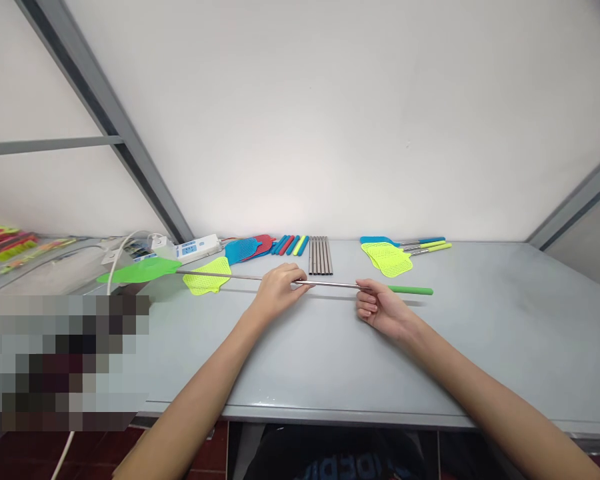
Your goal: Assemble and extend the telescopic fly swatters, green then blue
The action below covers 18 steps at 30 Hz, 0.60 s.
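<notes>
A fly swatter with a green head (pixel 143 270), a long thin metal rod (pixel 330 284) and a green handle (pixel 411 290) is held level just above the table. My left hand (pixel 279 288) is closed around the rod near its middle. Close to the handle end, my right hand (pixel 377 303) pinches the rod with its fingers curled. Behind my left hand lies a row of metal tubes (pixel 321 256). Beside them are several blue, red and yellow handles (pixel 290 245). A yellow swatter head (pixel 207 277) lies partly under the held rod.
Blue and red swatter heads (pixel 245 249) lie by a white power strip (pixel 199 249) at the back left. Several swatters with yellow and blue heads (pixel 387 257) lie at the back right. A white cable (pixel 114 263) hangs at left. Metal frame posts (pixel 125 143) flank the grey table (pixel 330 373).
</notes>
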Each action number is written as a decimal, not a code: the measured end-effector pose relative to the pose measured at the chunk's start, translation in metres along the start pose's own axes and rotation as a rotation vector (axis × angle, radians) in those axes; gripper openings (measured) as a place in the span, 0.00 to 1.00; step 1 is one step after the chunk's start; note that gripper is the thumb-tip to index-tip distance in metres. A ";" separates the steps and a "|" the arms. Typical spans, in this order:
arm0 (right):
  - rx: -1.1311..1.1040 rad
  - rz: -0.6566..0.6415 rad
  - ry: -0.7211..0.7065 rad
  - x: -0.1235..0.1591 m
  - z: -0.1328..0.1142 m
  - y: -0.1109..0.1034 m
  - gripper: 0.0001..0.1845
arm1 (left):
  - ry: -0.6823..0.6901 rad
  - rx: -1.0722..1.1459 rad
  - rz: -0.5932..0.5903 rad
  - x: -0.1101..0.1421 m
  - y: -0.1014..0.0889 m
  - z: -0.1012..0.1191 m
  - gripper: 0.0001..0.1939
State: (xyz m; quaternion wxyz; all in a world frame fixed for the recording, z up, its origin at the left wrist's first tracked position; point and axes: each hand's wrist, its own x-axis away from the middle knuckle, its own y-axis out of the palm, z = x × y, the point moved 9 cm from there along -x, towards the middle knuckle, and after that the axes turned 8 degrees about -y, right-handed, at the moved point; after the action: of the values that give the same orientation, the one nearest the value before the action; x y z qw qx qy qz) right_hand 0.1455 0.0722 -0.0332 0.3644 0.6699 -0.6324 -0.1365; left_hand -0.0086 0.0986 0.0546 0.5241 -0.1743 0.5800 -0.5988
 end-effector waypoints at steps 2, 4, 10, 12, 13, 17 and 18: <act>0.000 0.000 0.001 0.000 0.000 0.000 0.14 | 0.000 -0.002 0.000 0.000 0.000 0.000 0.07; 0.001 -0.002 0.001 0.000 0.000 0.000 0.14 | 0.000 -0.003 0.000 0.000 0.001 0.000 0.07; 0.012 -0.002 0.005 0.000 0.000 0.000 0.15 | -0.005 -0.004 -0.002 -0.001 0.000 -0.001 0.08; 0.019 -0.004 0.012 0.000 0.001 0.000 0.15 | -0.008 -0.005 0.000 -0.001 -0.001 -0.002 0.08; 0.024 -0.006 0.015 0.000 0.001 0.000 0.15 | -0.011 -0.006 0.002 -0.001 -0.002 -0.002 0.07; 0.045 -0.016 0.020 -0.002 0.003 0.001 0.17 | -0.019 -0.013 0.008 -0.001 -0.003 -0.003 0.05; 0.052 -0.020 0.018 -0.002 0.003 0.001 0.17 | -0.020 -0.015 0.008 -0.001 -0.003 -0.003 0.05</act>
State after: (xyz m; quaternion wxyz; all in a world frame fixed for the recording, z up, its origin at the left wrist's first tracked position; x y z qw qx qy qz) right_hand 0.1421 0.0732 -0.0353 0.3513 0.6865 -0.6257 -0.1174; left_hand -0.0124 0.1003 0.0564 0.5309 -0.1820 0.5798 -0.5907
